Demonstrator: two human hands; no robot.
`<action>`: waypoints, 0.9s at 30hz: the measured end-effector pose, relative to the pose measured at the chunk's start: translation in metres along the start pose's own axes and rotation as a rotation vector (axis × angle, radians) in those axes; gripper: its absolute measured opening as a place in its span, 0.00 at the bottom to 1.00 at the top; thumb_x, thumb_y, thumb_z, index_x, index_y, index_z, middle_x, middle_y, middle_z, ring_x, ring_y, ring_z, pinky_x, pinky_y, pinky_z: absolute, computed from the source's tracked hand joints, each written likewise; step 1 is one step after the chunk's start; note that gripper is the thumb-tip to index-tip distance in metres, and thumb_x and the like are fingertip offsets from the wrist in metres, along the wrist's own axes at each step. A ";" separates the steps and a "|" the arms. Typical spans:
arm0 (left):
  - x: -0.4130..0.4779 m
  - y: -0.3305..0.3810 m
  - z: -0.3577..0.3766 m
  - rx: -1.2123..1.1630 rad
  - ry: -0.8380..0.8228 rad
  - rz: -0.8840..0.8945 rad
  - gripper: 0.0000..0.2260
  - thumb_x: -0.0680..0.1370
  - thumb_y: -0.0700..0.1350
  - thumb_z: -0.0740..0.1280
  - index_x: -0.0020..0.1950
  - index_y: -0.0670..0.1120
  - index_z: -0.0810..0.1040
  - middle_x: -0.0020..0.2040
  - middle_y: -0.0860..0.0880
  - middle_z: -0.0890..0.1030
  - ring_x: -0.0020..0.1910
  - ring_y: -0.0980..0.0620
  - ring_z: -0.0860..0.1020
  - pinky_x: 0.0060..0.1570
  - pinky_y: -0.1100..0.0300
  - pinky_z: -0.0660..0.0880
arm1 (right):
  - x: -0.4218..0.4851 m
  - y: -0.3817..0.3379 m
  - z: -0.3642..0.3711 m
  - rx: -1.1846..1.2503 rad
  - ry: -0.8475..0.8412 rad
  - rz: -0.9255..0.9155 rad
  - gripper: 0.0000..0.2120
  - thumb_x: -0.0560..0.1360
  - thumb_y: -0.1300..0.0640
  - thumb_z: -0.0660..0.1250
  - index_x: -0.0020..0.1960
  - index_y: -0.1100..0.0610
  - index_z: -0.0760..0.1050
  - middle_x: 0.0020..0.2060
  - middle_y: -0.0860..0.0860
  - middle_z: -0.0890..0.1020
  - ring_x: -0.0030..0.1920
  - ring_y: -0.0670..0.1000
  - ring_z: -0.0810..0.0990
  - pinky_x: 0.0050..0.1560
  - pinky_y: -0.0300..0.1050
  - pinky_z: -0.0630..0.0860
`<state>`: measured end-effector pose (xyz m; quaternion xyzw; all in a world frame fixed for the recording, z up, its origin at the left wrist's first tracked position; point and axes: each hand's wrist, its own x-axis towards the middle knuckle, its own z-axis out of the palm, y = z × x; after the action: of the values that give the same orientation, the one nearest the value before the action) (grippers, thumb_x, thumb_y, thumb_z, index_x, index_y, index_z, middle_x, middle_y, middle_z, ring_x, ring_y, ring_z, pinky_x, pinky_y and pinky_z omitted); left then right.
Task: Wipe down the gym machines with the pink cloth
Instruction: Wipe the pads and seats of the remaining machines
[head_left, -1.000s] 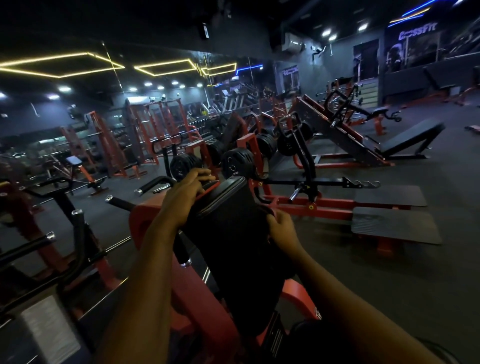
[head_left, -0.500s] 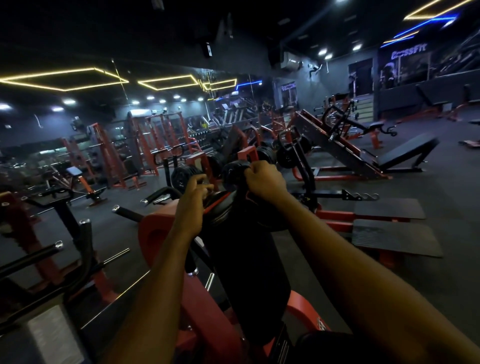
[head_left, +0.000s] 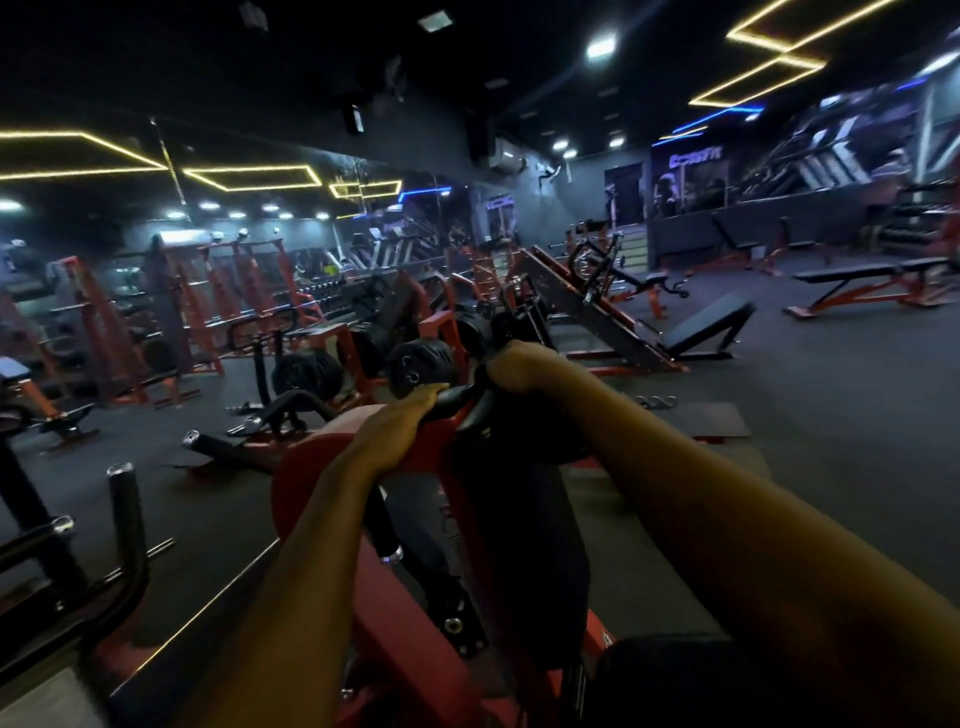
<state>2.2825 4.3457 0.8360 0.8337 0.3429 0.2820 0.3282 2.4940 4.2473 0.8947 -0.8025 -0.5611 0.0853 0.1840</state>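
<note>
Black pad (head_left: 519, 545) on a red frame (head_left: 311, 467) runs lengthwise away from the person, top end farthest. Left hand (head_left: 400, 431) lies flat across that end. Right hand (head_left: 519, 364), just beyond, clenches over it. Pink cloth not discernible in the dim light, perhaps inside that fist. Half a second earlier the left fingers were curled.

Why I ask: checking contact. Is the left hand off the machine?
No, the left hand rests on top of the machine.
</note>
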 end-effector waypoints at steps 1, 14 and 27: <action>0.004 -0.003 0.000 0.043 -0.014 0.028 0.19 0.72 0.71 0.52 0.59 0.77 0.74 0.74 0.54 0.74 0.72 0.50 0.71 0.75 0.43 0.63 | -0.010 -0.003 0.000 -0.030 0.017 0.017 0.26 0.72 0.42 0.57 0.62 0.53 0.78 0.62 0.56 0.80 0.55 0.60 0.79 0.61 0.54 0.77; 0.027 0.006 -0.008 0.196 -0.156 -0.012 0.18 0.73 0.69 0.49 0.60 0.79 0.69 0.82 0.44 0.57 0.80 0.35 0.51 0.73 0.32 0.44 | -0.123 -0.089 0.021 -0.170 0.262 0.147 0.19 0.83 0.47 0.58 0.66 0.57 0.76 0.65 0.58 0.78 0.64 0.62 0.77 0.61 0.54 0.74; 0.040 0.002 0.005 -0.061 -0.212 -0.008 0.16 0.74 0.65 0.52 0.51 0.62 0.76 0.56 0.38 0.80 0.53 0.40 0.79 0.58 0.41 0.76 | -0.141 -0.076 0.092 -0.068 0.741 0.057 0.22 0.82 0.45 0.55 0.74 0.48 0.69 0.75 0.52 0.69 0.74 0.58 0.67 0.58 0.55 0.78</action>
<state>2.3107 4.3731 0.8440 0.8471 0.3007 0.2014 0.3890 2.3462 4.1568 0.8300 -0.8000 -0.4362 -0.2247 0.3454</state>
